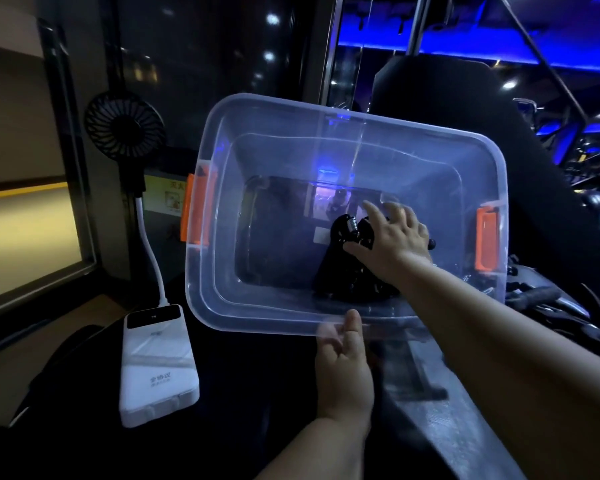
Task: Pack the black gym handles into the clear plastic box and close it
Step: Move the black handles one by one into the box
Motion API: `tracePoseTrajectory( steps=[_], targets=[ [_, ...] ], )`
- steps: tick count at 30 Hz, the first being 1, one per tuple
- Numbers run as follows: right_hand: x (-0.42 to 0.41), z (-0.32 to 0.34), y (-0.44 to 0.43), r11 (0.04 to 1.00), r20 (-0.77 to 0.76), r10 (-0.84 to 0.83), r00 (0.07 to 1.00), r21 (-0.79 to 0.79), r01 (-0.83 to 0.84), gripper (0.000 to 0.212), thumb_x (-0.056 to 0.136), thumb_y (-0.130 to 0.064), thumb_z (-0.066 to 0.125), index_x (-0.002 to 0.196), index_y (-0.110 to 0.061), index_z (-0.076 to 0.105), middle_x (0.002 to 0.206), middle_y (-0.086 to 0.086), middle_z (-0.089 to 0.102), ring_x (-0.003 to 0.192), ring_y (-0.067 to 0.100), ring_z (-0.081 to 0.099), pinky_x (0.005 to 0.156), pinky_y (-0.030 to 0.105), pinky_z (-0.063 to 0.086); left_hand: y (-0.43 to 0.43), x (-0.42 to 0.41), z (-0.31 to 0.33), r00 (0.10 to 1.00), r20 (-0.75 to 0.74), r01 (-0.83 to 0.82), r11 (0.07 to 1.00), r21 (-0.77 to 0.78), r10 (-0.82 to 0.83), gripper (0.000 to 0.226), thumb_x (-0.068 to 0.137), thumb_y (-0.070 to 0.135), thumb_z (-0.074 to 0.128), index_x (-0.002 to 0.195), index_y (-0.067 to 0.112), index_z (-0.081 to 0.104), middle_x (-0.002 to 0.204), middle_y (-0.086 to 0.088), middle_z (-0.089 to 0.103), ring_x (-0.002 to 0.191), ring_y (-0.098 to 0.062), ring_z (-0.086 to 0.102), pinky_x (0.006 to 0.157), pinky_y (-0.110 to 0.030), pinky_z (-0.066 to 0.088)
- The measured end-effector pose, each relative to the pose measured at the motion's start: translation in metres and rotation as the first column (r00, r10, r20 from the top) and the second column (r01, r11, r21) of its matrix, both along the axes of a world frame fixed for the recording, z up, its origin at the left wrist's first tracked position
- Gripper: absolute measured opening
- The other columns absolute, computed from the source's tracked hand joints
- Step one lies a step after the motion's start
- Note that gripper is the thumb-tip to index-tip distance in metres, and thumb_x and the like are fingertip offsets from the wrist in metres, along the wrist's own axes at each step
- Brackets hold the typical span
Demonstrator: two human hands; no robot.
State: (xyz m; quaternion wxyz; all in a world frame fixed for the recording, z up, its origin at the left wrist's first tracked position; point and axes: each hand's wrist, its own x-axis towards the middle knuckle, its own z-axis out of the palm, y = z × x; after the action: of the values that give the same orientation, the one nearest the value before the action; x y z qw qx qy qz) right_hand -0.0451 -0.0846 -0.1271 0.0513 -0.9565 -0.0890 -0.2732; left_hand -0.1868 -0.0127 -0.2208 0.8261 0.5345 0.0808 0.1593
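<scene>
Right hand (394, 237) is inside the box (291, 109), fingers spread flat over the black handles (343, 271), pressing, not gripping. The handles lie on the box floor, right of middle. Left hand (343, 362) pinches the near rim, thumb on top, tipping the box toward the person.

To do it well: lay the handles flat and low so a lid can seat, and keep the rim steady. Orange latches (196, 213) sit at the left and right ends; no lid seen.

The white power bank (158, 365), near left, carries Chinese characters, too small to read. Yellow sign (168, 199) behind the box: Chinese, partly hidden.
</scene>
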Motion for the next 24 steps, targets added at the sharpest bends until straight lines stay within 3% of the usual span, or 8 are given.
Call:
tracePoseTrajectory(
  steps=[3, 6, 8, 12, 16, 20, 22, 24],
  targets=[
    [-0.017, 0.005, -0.023, 0.995, 0.162, 0.062, 0.985, 0.072, -0.074, 0.069, 0.084, -0.059, 0.055, 0.142, -0.026, 0.037, 0.146, 0.004, 0.033, 0.138, 0.025, 0.018, 0.112, 0.042, 0.020, 0.001, 0.000, 0.001, 1.000, 0.013, 0.007, 1.000, -0.007, -0.007, 0.024, 0.095, 0.041, 0.046, 0.089, 0.019, 0.052, 0.082, 0.003, 0.059, 0.078, -0.007, 0.056, 0.073, -0.022, 0.045],
    [-0.041, 0.002, -0.059, 0.985, 0.453, 0.098, 0.886, 0.082, -0.151, 0.057, 0.084, -0.051, 0.048, 0.127, -0.015, 0.056, 0.127, 0.011, 0.055, 0.122, 0.028, 0.037, 0.106, 0.039, 0.026, 0.001, 0.000, -0.001, 0.999, 0.020, 0.042, 0.998, -0.051, -0.041, 0.025, 0.095, 0.041, 0.047, 0.091, 0.017, 0.053, 0.083, -0.001, 0.060, 0.079, -0.012, 0.058, 0.080, -0.028, 0.047],
    [-0.054, -0.007, -0.087, 0.977, 0.563, 0.040, 0.826, 0.151, -0.150, 0.052, 0.084, -0.043, 0.049, 0.121, -0.009, 0.059, 0.119, 0.017, 0.058, 0.115, 0.028, 0.039, 0.105, 0.040, 0.026, 0.001, 0.002, -0.002, 0.998, 0.015, 0.066, 0.997, -0.043, -0.066, 0.028, 0.095, 0.043, 0.046, 0.092, 0.016, 0.051, 0.080, -0.006, 0.063, 0.068, -0.012, 0.056, 0.072, -0.027, 0.049],
    [-0.072, -0.031, -0.130, 0.888, 0.420, -0.129, 0.898, 0.452, -0.085, 0.059, 0.082, -0.049, 0.042, 0.124, -0.009, 0.054, 0.123, 0.017, 0.055, 0.119, 0.033, 0.042, 0.105, 0.037, 0.024, -0.002, 0.005, 0.001, 0.996, 0.029, 0.091, 0.991, -0.099, -0.088, 0.025, 0.098, 0.038, 0.042, 0.093, 0.015, 0.049, 0.080, -0.007, 0.075, 0.049, -0.008, 0.053, 0.061, -0.024, 0.045],
    [-0.084, -0.062, -0.138, 0.848, 0.295, -0.033, 0.955, 0.514, -0.129, 0.051, 0.088, -0.049, 0.040, 0.116, -0.013, 0.061, 0.112, 0.010, 0.063, 0.108, 0.030, 0.052, 0.092, 0.034, 0.035, -0.003, 0.001, 0.003, 0.993, 0.025, 0.118, 0.987, -0.112, -0.116, 0.026, 0.098, 0.038, 0.041, 0.095, 0.015, 0.050, 0.083, -0.009, 0.075, 0.050, -0.008, 0.055, 0.062, -0.024, 0.044],
    [-0.097, -0.071, -0.129, 0.714, 0.198, 0.057, 0.979, 0.677, -0.179, 0.032, 0.093, -0.034, 0.047, 0.118, -0.022, 0.061, 0.087, -0.003, 0.064, 0.081, 0.017, 0.059, 0.068, 0.023, 0.034, -0.003, -0.002, 0.005, 0.994, 0.021, 0.112, 0.989, -0.092, -0.111, 0.025, 0.098, 0.038, 0.042, 0.095, 0.015, 0.051, 0.086, -0.010, 0.075, 0.053, -0.008, 0.057, 0.062, -0.023, 0.045],
    [-0.098, -0.075, -0.129, 0.668, 0.159, 0.062, 0.985, 0.726, -0.160, 0.028, 0.096, -0.025, 0.052, 0.123, -0.023, 0.059, 0.082, -0.010, 0.062, 0.077, 0.012, 0.058, 0.067, 0.021, 0.036, -0.005, -0.003, 0.005, 0.994, 0.015, 0.105, 0.991, -0.078, -0.104, 0.025, 0.097, 0.037, 0.044, 0.096, 0.014, 0.052, 0.087, -0.010, 0.075, 0.058, -0.011, 0.058, 0.064, -0.025, 0.045],
    [-0.098, -0.079, -0.130, 0.594, 0.089, 0.106, 0.990, 0.793, -0.135, 0.030, 0.095, -0.027, 0.054, 0.125, -0.027, 0.055, 0.079, -0.011, 0.067, 0.070, 0.012, 0.065, 0.070, 0.027, 0.049, -0.007, -0.003, 0.007, 0.996, 0.005, 0.090, 0.991, -0.101, -0.090, 0.024, 0.096, 0.036, 0.047, 0.097, 0.014, 0.054, 0.087, -0.011, 0.073, 0.065, -0.014, 0.061, 0.067, -0.026, 0.047]
  ],
)
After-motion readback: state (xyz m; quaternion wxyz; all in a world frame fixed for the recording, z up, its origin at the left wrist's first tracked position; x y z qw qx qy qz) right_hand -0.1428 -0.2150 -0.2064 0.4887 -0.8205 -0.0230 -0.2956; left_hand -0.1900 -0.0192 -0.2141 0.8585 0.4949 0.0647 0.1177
